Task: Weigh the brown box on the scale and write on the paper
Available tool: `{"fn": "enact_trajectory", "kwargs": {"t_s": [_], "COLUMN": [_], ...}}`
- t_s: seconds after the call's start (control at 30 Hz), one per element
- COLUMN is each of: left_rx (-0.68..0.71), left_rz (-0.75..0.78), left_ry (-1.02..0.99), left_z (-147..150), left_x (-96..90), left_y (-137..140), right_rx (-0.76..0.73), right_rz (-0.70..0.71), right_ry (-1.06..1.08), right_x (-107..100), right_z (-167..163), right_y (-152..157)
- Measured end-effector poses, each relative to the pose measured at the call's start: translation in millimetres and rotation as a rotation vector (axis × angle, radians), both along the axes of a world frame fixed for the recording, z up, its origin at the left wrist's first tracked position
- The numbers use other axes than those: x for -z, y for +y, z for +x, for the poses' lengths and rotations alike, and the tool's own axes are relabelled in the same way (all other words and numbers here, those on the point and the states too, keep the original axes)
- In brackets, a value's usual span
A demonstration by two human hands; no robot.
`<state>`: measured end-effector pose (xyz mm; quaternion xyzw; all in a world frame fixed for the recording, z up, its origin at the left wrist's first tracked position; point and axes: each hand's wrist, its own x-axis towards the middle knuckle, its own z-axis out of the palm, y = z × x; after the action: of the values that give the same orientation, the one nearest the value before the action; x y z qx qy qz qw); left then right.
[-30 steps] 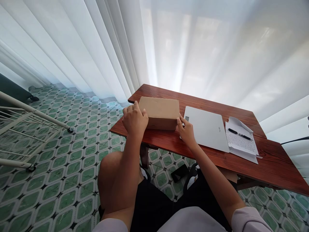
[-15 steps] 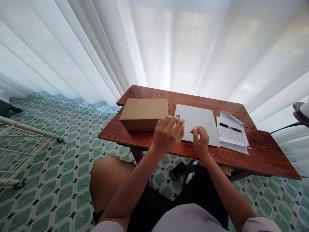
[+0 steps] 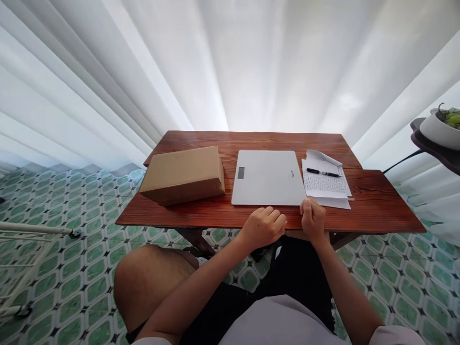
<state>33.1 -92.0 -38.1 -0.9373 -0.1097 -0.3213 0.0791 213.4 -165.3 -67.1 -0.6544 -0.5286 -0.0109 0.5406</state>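
My left hand (image 3: 264, 225) is at the near edge of the wooden table (image 3: 201, 215), palm down with its fingers curled in. Just right of it, my right hand (image 3: 312, 220) makes a fist at the same edge, thumb uppermost. Nothing shows in either hand. Beyond them lies a flat, light grey rectangular panel (image 3: 269, 177) with a small dark rectangle on its left and lettering on its right. A closed brown cardboard box (image 3: 183, 175) sits at a slight angle to the left.
To the right of the panel, a black pen (image 3: 322, 172) rests on handwritten paper sheets (image 3: 325, 184). A white curtain (image 3: 251, 67) hangs behind the table. At far right a potted plant (image 3: 443, 127) stands on a dark shelf; a white wheeled rack (image 3: 36, 227) is at left.
Both hands have drawn back from over the grey panel to the table's near edge. My left hand has lowered, away from the box corner. The camera view has turned and shifted.
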Motion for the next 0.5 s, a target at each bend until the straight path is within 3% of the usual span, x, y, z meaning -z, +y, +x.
{"fn": "enact_trajectory", "kwargs": {"t_s": [0.3,0.5], "left_rx": [0.046,0.063], "left_rz": [-0.062,-0.045], "left_ry": [0.159,0.175], "left_z": [10.4,15.4], "left_x": [24.7,29.6], "left_y": [-3.1,-3.1], "right_rx": [-0.014,0.037], "right_rz": [-0.062,-0.036], "right_ry": [-0.02,-0.097], "right_x": [2.9,-22.5], "right_z": [17.5,57.3], "right_y": [-24.1,-39.5]}}
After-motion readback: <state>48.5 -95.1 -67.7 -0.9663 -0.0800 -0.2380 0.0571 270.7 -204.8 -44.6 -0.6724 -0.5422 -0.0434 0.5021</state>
